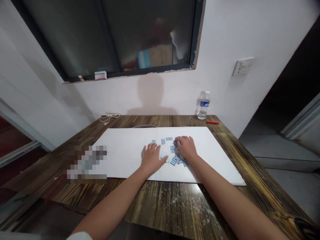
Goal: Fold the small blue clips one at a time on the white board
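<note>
Several small white pieces with blue outlines [169, 138] lie scattered on a white board [125, 143]; what they are exactly is too small to tell. Over the left side of this scatter, my left hand [151, 157] rests with its fingers spread, and some pieces are partly covered by it. On the scatter's right side is my right hand [186, 146], thumb and forefinger drawn together at a blue-outlined piece [175, 144], the other fingers bent. A loose pile of such pieces [178, 160] lies just below the right hand, some overlapping at angles.
The board lies on a dark wooden table [160, 206]. A water bottle [203, 106] and a red stick-like object [212, 122] are at the back right. A white cord [109, 116] lies at the back left. Behind is a wall with a window [150, 36].
</note>
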Motion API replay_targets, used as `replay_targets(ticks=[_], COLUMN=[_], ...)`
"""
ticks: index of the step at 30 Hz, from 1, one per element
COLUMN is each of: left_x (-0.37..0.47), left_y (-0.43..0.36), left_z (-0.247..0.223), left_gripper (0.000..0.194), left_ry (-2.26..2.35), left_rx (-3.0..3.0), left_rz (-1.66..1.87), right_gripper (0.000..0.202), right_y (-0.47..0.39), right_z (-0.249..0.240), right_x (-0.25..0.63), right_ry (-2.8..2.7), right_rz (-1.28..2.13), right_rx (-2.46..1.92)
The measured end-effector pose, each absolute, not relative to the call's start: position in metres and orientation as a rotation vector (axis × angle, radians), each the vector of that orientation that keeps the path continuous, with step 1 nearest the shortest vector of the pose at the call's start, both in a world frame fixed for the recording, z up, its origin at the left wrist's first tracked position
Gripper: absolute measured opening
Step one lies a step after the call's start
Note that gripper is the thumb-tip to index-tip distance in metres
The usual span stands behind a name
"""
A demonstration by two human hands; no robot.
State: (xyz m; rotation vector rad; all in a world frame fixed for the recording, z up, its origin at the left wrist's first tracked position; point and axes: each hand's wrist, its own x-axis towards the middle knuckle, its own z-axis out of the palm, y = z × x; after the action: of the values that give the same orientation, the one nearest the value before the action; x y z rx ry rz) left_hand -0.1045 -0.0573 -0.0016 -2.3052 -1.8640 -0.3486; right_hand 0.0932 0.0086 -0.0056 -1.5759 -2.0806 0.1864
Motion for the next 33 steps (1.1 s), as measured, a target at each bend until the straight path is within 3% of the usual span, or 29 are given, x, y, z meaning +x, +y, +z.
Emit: replay_targets(ticks=[7, 17, 23, 27, 33], left_x=[-0.107, -0.109, -0.108, -0.106, -0.107], left_y=[-0.054, -0.051, -0.058, -0.058, -0.057], left_z=[0.001, 0.001, 0.016, 0.017, 0.016], left_gripper=[0.05, 0.058, 0.058, 0.056, 0.054], left_ry=[-1.839, -1.887, -1.459, -1.436, -1.475], left_rx=[-2.314, -2.456, -2.881, -2.926, -2.816], left_rz=[-0.403, -0.277, -0.217, -0.187, -0.288], right_gripper=[0.034, 0.036, 0.035, 0.053, 0.064], right_y=[0.006, 0.013, 0.032, 0.041, 0.045], right_z=[-0.002, -0.003, 0.009, 0.018, 0.01], right_x=[0.094, 0.104, 0.134, 0.164, 0.187], right_ry=[-1.995, -2.104, -2.282, -2.313, -2.231], right_rz=[0.092, 0.231, 0.228, 0.249, 0.327], right_rx=[-1.645, -1.606, -1.6, -1.711, -1.882])
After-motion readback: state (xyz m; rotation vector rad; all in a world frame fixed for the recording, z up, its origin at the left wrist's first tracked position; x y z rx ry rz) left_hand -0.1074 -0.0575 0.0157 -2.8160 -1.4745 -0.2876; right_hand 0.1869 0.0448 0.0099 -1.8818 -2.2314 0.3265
